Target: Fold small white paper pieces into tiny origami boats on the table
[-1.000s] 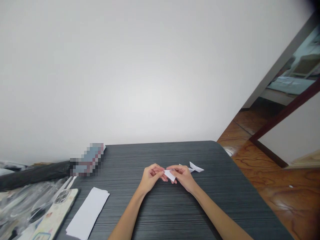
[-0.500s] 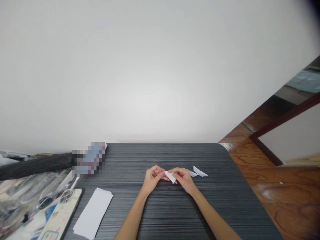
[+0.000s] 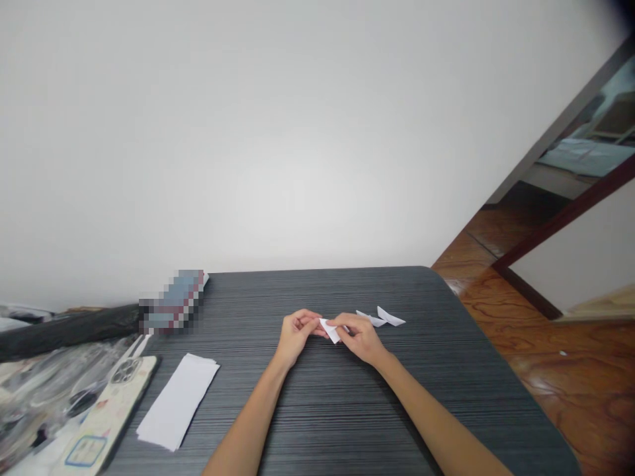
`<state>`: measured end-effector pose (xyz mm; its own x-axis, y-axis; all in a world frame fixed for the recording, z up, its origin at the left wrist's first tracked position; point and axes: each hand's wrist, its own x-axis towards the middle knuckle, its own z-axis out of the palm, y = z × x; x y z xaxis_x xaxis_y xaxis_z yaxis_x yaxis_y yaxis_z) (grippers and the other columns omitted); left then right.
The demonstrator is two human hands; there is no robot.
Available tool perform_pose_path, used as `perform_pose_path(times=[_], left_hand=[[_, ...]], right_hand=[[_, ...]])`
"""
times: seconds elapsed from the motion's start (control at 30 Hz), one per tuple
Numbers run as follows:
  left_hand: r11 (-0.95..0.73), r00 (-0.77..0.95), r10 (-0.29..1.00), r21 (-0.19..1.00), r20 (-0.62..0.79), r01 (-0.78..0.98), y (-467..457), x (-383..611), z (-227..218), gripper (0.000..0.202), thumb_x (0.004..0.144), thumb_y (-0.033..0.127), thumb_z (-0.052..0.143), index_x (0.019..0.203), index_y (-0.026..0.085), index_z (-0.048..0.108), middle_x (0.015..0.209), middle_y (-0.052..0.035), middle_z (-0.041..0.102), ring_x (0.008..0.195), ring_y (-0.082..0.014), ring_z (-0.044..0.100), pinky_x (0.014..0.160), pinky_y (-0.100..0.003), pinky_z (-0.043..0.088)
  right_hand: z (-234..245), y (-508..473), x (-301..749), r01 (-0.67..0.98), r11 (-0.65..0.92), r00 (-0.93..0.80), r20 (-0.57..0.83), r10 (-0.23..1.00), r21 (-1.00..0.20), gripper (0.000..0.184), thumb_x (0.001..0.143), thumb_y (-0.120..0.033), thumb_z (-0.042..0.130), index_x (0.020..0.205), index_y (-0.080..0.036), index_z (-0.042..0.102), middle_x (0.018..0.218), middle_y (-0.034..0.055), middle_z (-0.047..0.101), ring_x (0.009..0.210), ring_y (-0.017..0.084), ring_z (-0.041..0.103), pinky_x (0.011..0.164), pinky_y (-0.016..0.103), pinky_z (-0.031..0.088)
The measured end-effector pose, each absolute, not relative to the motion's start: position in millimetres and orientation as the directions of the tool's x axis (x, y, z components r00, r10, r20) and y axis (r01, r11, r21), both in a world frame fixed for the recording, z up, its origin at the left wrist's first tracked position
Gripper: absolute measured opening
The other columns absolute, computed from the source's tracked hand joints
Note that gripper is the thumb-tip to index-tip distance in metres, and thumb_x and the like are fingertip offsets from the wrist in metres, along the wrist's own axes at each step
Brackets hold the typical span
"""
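Between my two hands is a small folded piece of white paper (image 3: pixel 330 330), held just above the dark table. The thumb and fingers of my left hand (image 3: pixel 299 330) pinch its left corner. My right hand (image 3: pixel 361 336) grips its right side with the thumb on top, hiding part of it. Just beyond my right hand, folded white paper pieces (image 3: pixel 391 317) with pointed ends lie on the table, close together.
A stack of white paper strips (image 3: pixel 178 402) lies on the table (image 3: pixel 317 410) at the left. Beside it are a phone in a patterned case (image 3: pixel 112 413), clear plastic bags (image 3: pixel 54 383), a long black item (image 3: pixel 74 330) and a blurred-out object (image 3: pixel 176 301). A wall stands behind.
The view has shifted a little, so the table sits higher in the picture. The paper has turned slightly between my hands, and both hands still hold it.
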<state>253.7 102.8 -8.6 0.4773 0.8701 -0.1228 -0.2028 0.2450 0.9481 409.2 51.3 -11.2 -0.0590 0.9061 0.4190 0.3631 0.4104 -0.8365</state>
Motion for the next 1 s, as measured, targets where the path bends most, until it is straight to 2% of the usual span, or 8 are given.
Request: perform_pose_path(times=[0.13,0.33,0.5,0.7,0.87,1.0], left_hand=[[0.197,0.49,0.869,0.957,-0.068,-0.215,99,255,-9,0.024,0.064,0.028,0.066,0.075,0.008,0.059,0.061,-0.0058,0.066,0.053,-0.0159,0.063,0.06,-0.029,0.052],[0.181,0.506,0.862,0.954,-0.036,-0.24,97,255,-9,0.026,0.064,0.029,0.066,0.077,0.007,0.061,0.066,-0.0074,0.067,0.056,-0.0147,0.063,0.064,-0.028,0.051],[0.188,0.493,0.868,0.952,-0.047,-0.241,97,255,-4,0.027,0.063,0.028,0.067,0.077,0.005,0.063,0.067,-0.0087,0.068,0.06,-0.0159,0.064,0.067,-0.028,0.051],[0.167,0.492,0.869,0.97,-0.062,-0.174,96,255,2,0.028,0.065,0.03,0.065,0.076,0.004,0.063,0.06,-0.0091,0.067,0.054,-0.0159,0.063,0.049,-0.022,0.048],[0.197,0.476,0.876,0.961,-0.083,-0.195,93,257,3,0.028,0.063,0.029,0.067,0.076,0.005,0.064,0.065,-0.0093,0.068,0.059,-0.0162,0.064,0.061,-0.026,0.052],[0.208,0.459,0.882,0.961,-0.105,-0.18,92,258,4,0.027,0.062,0.029,0.068,0.075,0.005,0.065,0.065,-0.0089,0.068,0.06,-0.0166,0.064,0.063,-0.028,0.053]], right_hand=[[-5,45,410,0.455,0.532,-0.125,0.54,0.832,-0.714,0.022,0.078,-0.015,0.044,0.085,-0.019,0.065,0.072,0.0049,0.062,0.064,0.014,0.055,0.059,0.026,0.043],[-4,39,410,0.525,0.573,-0.145,0.598,0.789,-0.629,0.022,0.078,-0.012,0.043,0.082,-0.017,0.064,0.071,0.0049,0.061,0.063,0.013,0.055,0.059,0.025,0.042],[-6,39,412,0.527,0.57,-0.128,0.604,0.786,-0.63,0.02,0.078,-0.013,0.045,0.082,-0.018,0.064,0.073,0.0047,0.062,0.066,0.013,0.055,0.06,0.026,0.042],[-3,37,409,0.521,0.557,-0.105,0.599,0.794,-0.647,0.02,0.079,-0.012,0.045,0.082,-0.018,0.064,0.074,0.0048,0.062,0.068,0.014,0.056,0.061,0.026,0.042],[-4,39,410,0.515,0.543,-0.068,0.599,0.798,-0.664,0.02,0.078,-0.011,0.046,0.08,-0.019,0.064,0.074,0.0039,0.062,0.068,0.014,0.056,0.063,0.026,0.042],[-5,40,410,0.504,0.526,-0.052,0.584,0.81,-0.685,0.019,0.077,-0.012,0.046,0.079,-0.019,0.064,0.073,0.0033,0.063,0.067,0.014,0.057,0.06,0.025,0.042]])
